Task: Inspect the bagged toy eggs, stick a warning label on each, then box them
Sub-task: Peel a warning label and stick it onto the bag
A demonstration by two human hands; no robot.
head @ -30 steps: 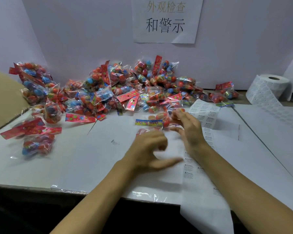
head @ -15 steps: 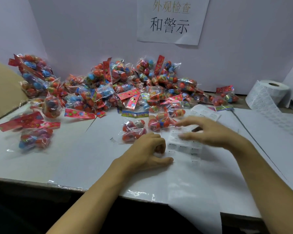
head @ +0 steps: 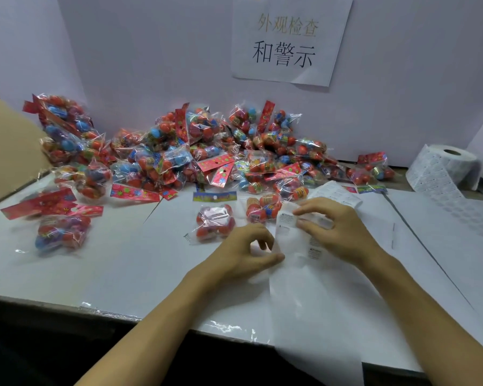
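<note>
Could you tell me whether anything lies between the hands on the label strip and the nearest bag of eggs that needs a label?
Nothing visible does. The right hand and left hand hold the label strip, and the nearest bag lies just left of it on bare table. Another bag lies just behind the strip.

Place: a packing and inspection workstation.
Signs: printed station notice [head: 290, 41] on the wall, heap of bagged toy eggs [head: 207, 151], label roll [head: 441, 168], paper-covered bench [head: 95, 268].

Dim cool light, soft overall blur, wide-angle edge bending, glare on bags [head: 207, 151]
</note>
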